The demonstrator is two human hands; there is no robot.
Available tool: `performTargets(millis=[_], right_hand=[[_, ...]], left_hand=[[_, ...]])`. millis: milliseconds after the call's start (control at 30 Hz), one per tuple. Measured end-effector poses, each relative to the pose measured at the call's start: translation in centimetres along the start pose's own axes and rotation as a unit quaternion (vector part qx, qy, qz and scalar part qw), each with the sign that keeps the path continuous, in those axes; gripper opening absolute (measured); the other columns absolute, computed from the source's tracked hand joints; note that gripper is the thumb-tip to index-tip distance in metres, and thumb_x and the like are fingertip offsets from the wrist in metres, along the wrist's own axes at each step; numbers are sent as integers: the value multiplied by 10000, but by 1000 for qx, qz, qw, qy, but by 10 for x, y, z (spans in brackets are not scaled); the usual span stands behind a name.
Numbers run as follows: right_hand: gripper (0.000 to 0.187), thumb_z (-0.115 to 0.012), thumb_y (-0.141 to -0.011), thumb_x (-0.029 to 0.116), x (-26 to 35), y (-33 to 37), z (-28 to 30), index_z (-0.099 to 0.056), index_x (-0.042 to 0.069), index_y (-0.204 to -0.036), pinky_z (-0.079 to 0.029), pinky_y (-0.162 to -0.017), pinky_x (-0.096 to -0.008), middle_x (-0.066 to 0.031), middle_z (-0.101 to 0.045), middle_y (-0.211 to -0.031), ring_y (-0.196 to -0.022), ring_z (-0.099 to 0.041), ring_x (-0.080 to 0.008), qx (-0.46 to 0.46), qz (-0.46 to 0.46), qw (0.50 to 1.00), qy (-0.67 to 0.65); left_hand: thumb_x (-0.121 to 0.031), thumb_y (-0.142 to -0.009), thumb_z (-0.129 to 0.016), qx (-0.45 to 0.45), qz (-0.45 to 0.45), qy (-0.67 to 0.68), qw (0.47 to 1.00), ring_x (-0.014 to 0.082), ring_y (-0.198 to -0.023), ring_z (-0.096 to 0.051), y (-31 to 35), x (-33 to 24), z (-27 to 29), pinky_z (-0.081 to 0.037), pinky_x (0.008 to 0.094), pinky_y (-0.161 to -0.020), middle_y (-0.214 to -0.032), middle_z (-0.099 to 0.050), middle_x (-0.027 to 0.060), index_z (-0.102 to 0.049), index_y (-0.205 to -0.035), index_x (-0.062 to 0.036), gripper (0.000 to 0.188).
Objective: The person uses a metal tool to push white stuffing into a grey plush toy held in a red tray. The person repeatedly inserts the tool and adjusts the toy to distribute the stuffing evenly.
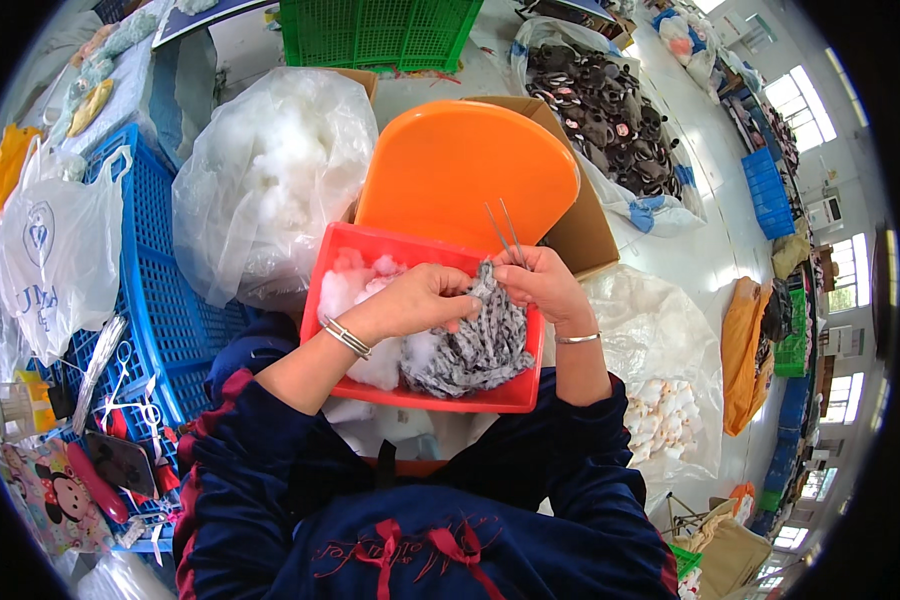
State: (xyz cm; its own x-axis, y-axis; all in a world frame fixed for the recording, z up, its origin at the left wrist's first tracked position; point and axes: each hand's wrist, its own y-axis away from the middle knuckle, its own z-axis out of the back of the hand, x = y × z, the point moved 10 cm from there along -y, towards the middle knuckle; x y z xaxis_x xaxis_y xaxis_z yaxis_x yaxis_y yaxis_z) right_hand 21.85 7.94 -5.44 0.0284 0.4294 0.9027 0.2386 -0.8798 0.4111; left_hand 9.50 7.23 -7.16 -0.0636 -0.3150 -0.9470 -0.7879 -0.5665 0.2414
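On my lap a red plastic tray (440, 398) holds white stuffing (375, 365) on its left. A grey, black and white furry plush piece (475, 345) lies over its right side, the upper end rising between my hands. My left hand (410, 305) is closed over the tray, thumb and fingers pinched at the left edge of the plush piece. My right hand (550, 285) grips metal tweezers (507, 232), their two thin prongs pointing up and away. Its fingertips also meet the top of the plush piece. What lies under the fingers is hidden.
Beyond the tray stands an orange plastic seat (470, 170) by a cardboard box (580, 225). A clear bag of stuffing (275, 170) is at left, above a blue crate (145, 290) with scissors (150, 410). Bags of dark pieces (600, 110) and white pieces (665, 415) lie right.
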Motion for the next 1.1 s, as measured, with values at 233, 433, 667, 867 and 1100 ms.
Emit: performTargets(millis=[233, 433, 667, 867, 1100], right_hand=[[120, -632, -894, 115, -4, 1, 2, -615, 4, -937, -315, -452, -168, -1, -574, -726, -498, -414, -11, 6, -16, 1000, 0], [123, -633, -910, 136, -2, 0, -3, -622, 20, -949, -301, -449, -163, 29, -550, -705, -496, -407, -4, 2, -8, 1000, -22], [127, -667, -884, 112, 11, 2, 5, -617, 23, -960, -305, -456, -177, 46, -544, -717, -510, -403, -12, -39, 63, 997, 27], [99, -648, -886, 97, 16, 7, 28, -583, 34, -926, -316, -440, -181, -7, -589, -705, -478, -402, -17, -111, 89, 984, -111], [93, -616, -892, 76, 17, 2, -12, -576, 25, -958, -333, -438, -178, -44, -640, -761, -488, -419, -16, -70, 122, 986, -85]], left_hand=[[-265, -914, -622, -18, 5, -18, 1000, 46, -577, -530, 1, -8, 5, -435, 208, -545, -695, -619, -21, -651, -769, -43, 267], [-264, -932, -614, -6, 12, -30, 999, 31, -588, -509, 2, -9, 3, -413, 192, -563, -707, -616, -44, -658, -804, -57, 247], [-284, -916, -629, -8, -15, -68, 998, 23, -556, -497, 4, -15, 16, -394, 203, -516, -657, -606, -39, -650, -761, -46, 284], [-274, -951, -600, -139, -41, 152, 978, 38, -588, -491, 17, -32, 68, -363, 189, -535, -758, -651, -5, -677, -975, -33, 253], [-223, -950, -598, -87, -101, 86, 987, 26, -689, -518, 0, -29, 20, -420, 189, -599, -948, -658, -8, -643, -1148, -36, 276]])
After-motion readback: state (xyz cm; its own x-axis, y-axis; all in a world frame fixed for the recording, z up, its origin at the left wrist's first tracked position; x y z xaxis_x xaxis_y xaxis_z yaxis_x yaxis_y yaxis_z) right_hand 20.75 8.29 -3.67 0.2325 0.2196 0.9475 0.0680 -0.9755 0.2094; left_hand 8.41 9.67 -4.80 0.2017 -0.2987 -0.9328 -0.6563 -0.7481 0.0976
